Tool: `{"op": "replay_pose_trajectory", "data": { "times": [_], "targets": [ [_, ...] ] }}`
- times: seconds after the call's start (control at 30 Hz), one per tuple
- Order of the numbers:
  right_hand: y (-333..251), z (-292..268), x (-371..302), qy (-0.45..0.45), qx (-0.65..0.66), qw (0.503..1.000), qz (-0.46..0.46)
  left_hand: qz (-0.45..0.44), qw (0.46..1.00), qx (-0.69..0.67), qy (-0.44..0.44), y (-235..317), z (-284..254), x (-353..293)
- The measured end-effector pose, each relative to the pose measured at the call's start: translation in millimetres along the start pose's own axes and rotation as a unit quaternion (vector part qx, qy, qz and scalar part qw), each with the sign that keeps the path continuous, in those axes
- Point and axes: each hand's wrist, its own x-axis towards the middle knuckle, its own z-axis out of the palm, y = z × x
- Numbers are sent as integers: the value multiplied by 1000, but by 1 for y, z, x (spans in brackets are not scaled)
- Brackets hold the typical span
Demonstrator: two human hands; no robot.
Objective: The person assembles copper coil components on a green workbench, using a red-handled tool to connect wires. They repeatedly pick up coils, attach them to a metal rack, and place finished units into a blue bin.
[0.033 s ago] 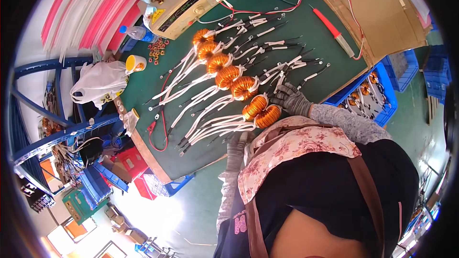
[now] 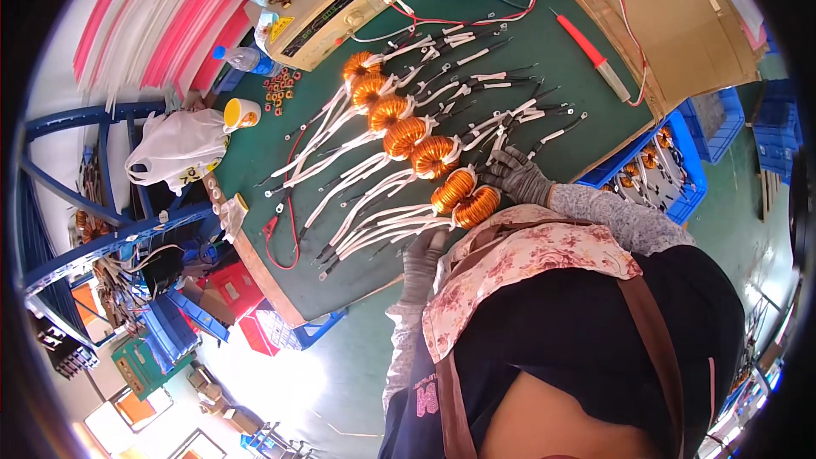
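A row of copper-wound ring coils point(image 2: 404, 138) with white-sleeved wire leads point(image 2: 365, 172) runs diagonally across the green work table point(image 2: 544, 42). Closest to me is a pair of coils point(image 2: 466, 197) side by side. My right hand point(image 2: 517, 175), in a grey striped glove, rests against the right side of that pair, its fingers stretched out and slightly bent over the leads there. My left hand point(image 2: 420, 259), gloved alike, is at the table's near edge just below the pair's left leads. Its fingers point up and appear apart, with nothing visible in them.
At the back stands a beige bench instrument point(image 2: 340, 13) with red and white cables. A red-handled probe point(image 2: 586, 47) lies at the right. A yellow cup point(image 2: 241, 113), small copper-coloured parts point(image 2: 279, 89) and a white plastic bag point(image 2: 178, 149) are at the left. A blue crate point(image 2: 690, 172) holds more coils.
My left hand has shifted slightly, and more of its fingers show beside the near leads. My right hand and the coils stay in place.
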Motion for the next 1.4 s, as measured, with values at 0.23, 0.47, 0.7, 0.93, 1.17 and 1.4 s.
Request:
{"op": "replay_pose_trajectory", "data": {
  "times": [0.23,0.47,0.7,0.93,1.17,1.4],
  "targets": [
    [1,-7,27,6,-90,994,-61,69,914,399,-19,-33,-18,43],
    [-12,-13,16,-51,-80,995,30,48,851,523,-11,-76,-29,45],
    [-15,-22,22,-160,-69,974,147,167,653,716,-183,-29,-24,54],
    [1,-40,51,-373,-51,919,120,69,882,451,-116,-97,-76,22],
    [-9,-52,49,-312,-36,935,164,13,754,657,3,-42,-67,40],
    [16,-38,34,-294,-3,941,169,11,739,661,-131,-76,-64,42]
  ]
}}
